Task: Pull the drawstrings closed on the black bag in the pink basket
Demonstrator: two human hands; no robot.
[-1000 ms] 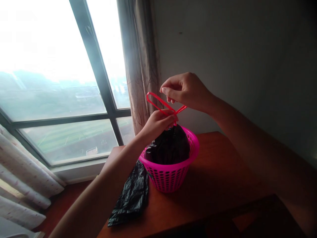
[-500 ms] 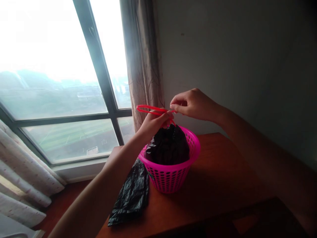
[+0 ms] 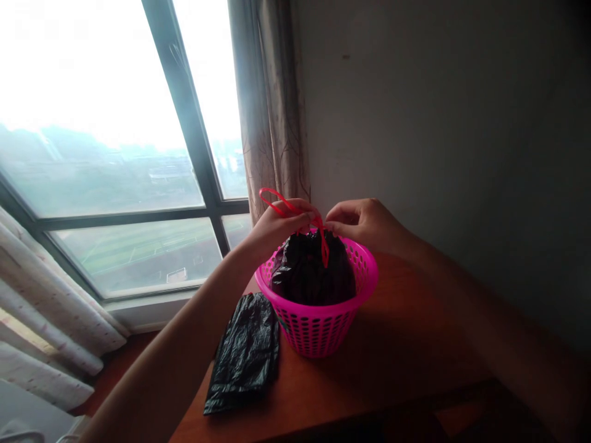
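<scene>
A black garbage bag [image 3: 314, 277] sits gathered at its top inside a pink perforated plastic basket [image 3: 318, 332]. Red drawstring [image 3: 324, 246] comes out of the bag's neck; one loop sticks up to the left, and another part hangs down over the front of the bag. My left hand [image 3: 289, 221] is closed on the drawstring just above the gathered neck. Close by on the right, my right hand [image 3: 355, 218] has its thumb and index finger brought together at the drawstring. Whether a strand lies between those fingertips is too small to make out.
A folded black plastic bag [image 3: 244, 357] lies flat to the left of the basket on the reddish-brown wooden table [image 3: 392, 332]. Behind stand a window [image 3: 138, 246], a patterned curtain [image 3: 277, 111] and a dark wall [image 3: 438, 111].
Both hands have come down closer to the bag. The red loop on the left has become shorter, and a length of drawstring now hangs over the bag's front.
</scene>
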